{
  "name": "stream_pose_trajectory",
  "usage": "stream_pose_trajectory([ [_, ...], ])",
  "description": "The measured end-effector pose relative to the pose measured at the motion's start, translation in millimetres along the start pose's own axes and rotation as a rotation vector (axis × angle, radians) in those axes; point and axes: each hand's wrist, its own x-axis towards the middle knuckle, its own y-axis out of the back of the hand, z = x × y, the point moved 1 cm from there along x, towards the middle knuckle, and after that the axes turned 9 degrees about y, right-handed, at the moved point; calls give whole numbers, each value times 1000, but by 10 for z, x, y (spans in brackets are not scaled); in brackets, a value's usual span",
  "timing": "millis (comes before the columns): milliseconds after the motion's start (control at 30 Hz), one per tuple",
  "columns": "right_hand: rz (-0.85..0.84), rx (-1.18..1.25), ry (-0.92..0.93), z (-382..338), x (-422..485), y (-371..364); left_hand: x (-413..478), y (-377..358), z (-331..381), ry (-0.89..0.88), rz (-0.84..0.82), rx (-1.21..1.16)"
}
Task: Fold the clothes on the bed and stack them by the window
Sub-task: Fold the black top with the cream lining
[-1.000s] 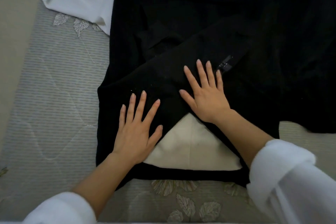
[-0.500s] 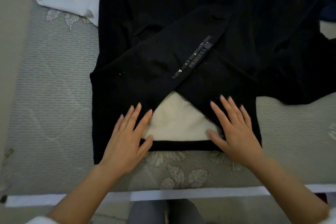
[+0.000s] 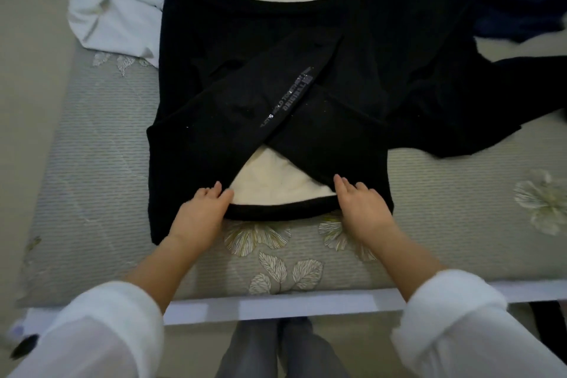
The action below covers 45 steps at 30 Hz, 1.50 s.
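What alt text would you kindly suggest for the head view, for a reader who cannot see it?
The left hand and right hand grip the near hem of a black top on a bed, its sleeves crossed above a cream lining. A white garment lies far left, dark clothes at right.

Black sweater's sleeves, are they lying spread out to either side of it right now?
No, the lettered sleeve and the plain sleeve of the black sweater are folded inward, crossing over its body.

The left grip (image 3: 199, 215) and right grip (image 3: 363, 209) hold the 6 o'clock edge of the black cream-lined cloth top (image 3: 245, 55) on the grey flowery bed (image 3: 92, 163).
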Motion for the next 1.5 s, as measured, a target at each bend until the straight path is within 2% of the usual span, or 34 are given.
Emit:
stream_pose_trajectory([
  [100, 21, 13, 13, 105, -75, 336, -24, 433, 2, -16, 50, -9],
  [267, 205, -117, 43, 264, -600, 830, -521, 882, 93, -51, 204, -17],
  [400, 240, -136, 102, 255, -1141, 1000, -1059, 941, 199, -99, 167, -68],
  [467, 190, -124, 150, 213, -1431, 929, -1284, 898, 207, -112, 63, -166],
  [600, 19, -62, 223, 193, -1889, 735, -1616, 780, 238, -212, -251, -256],
  [767, -458, 246, 232, 188, -2075, 758, -1814, 699, 241, -232, -735, -290],
  [833, -569, 287, 226, 211, -1984, 834, -1761, 735, 204, -195, -839, -304],
  [933, -536, 264, 208, 266, -1677, 1006, -1515, 853, 81, -118, -773, -313],
  [1133, -96, -39, 212, 419, -757, 1544, -774, 1236, -323, -43, -387, -207],
  [1333, 141, -258, 184, 513, 148, 1787, -43, 1434, -668, 67, -110, -146],
  [1400, 178, -273, 160, 532, 416, 1769, 192, 1414, -722, 103, -52, -138],
  [1500, 149, -273, 90, 557, 730, 1659, 485, 1294, -731, 139, 39, -88],
])
